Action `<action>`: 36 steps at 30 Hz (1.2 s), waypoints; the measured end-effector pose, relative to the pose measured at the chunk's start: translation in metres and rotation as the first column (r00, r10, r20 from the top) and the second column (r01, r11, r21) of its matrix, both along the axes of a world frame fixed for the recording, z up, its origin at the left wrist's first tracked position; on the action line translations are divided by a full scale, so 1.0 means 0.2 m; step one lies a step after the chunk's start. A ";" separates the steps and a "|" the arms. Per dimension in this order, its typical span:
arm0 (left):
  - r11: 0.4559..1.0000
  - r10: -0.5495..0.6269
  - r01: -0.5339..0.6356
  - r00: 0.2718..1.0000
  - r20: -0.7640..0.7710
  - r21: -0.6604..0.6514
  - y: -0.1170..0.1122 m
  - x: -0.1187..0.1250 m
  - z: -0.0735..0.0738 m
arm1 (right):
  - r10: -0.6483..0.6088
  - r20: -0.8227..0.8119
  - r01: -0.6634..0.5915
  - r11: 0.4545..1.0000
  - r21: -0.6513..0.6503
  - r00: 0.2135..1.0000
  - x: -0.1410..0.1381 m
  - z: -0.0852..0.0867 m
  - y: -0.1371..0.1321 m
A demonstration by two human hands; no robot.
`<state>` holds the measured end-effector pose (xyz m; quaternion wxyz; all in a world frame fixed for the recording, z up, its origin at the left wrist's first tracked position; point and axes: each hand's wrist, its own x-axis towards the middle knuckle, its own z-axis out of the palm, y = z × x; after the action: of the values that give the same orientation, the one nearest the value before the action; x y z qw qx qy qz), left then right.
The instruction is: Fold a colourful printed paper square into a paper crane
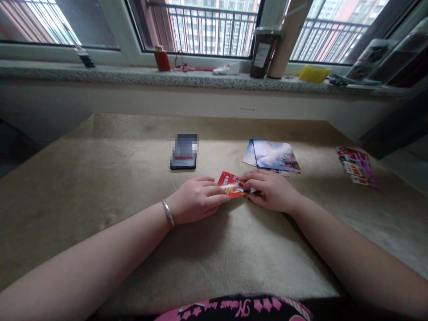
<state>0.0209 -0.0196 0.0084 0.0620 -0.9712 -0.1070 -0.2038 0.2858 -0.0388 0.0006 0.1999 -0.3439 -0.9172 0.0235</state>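
A small red printed paper (231, 184) lies on the beige table (100, 187) between my two hands. My left hand (195, 199), with a silver bracelet at the wrist, has its fingers curled and pinches the paper's left side. My right hand (271, 191) is closed on the paper's right edge, fingers pressed together against the table. Both hands rest on the tabletop near its middle.
A dark phone (183, 151) lies beyond my left hand. Blue picture cards (272, 155) sit beyond my right hand, and colourful leaflets (357, 166) lie at the right edge. The stone windowsill (133, 76) carries a red cup (162, 59), a dark jar (262, 52), a yellow object (313, 73).
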 end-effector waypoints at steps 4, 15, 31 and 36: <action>0.996 0.081 -0.082 0.997 0.017 0.033 0.00 0.00 0.01 | 0.005 0.028 -0.007 0.999 0.050 1.000 -0.01 0.01 -0.01; 0.997 0.054 -0.055 0.998 0.013 0.058 0.00 0.00 0.02 | 0.027 -0.045 -0.026 0.999 0.036 0.999 -0.04 0.01 -0.02; 0.979 0.125 -0.133 0.990 0.061 0.154 0.06 -0.03 -0.02 | -0.119 -0.026 0.121 0.989 0.087 0.993 -0.02 -0.04 -0.02; 0.987 0.155 -0.156 0.987 -0.040 -0.029 0.06 -0.02 -0.03 | -0.049 0.008 0.049 0.996 -0.077 0.999 0.00 -0.03 -0.02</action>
<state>0.0171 -0.0072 0.0015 0.0641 -0.9645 -0.1844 -0.1781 0.2858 -0.0423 -0.0062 0.1843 -0.3738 -0.9075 0.0530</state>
